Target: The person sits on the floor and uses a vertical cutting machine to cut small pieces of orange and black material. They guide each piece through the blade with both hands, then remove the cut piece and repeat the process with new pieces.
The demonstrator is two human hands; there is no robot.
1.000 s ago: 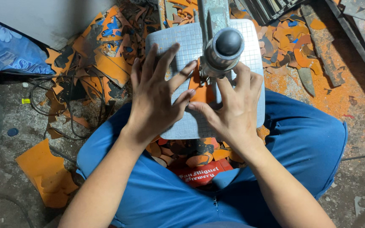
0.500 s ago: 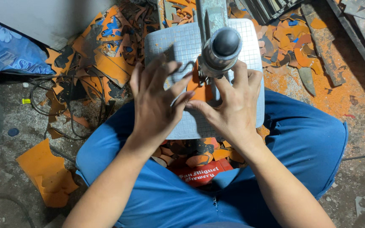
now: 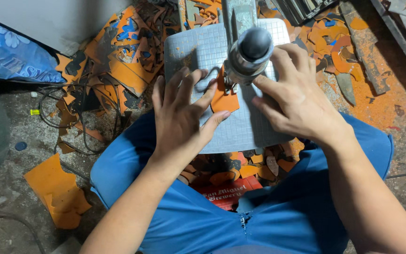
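Head view is showing a person in blue trousers sitting over a grey gridded plate [image 3: 240, 127], with both bare hands lying on it. Orange scraps [image 3: 118, 70] are littering the floor beyond the left hand, and more are lying under the plate's near edge, between the knees. A black cable [image 3: 71, 122] is looping across the floor left of the left hand, and a blue bag [image 3: 10, 56] is sitting farther out that way. A machine head [image 3: 250, 54], a grey cylinder with a dark round cap, is standing over the plate just beyond the fingertips and is hiding the far end of the orange piece [image 3: 224, 96].

The left hand [image 3: 182, 120] is spreading flat, fingers splayed, pressing the piece's left edge rather than clasping it. The right hand [image 3: 297, 101] is pressing from the other side, fingers extended toward the machine head, nothing enclosed. The piece is lying flat between the two sets of fingertips, its long axis running away from the person toward the machine head.
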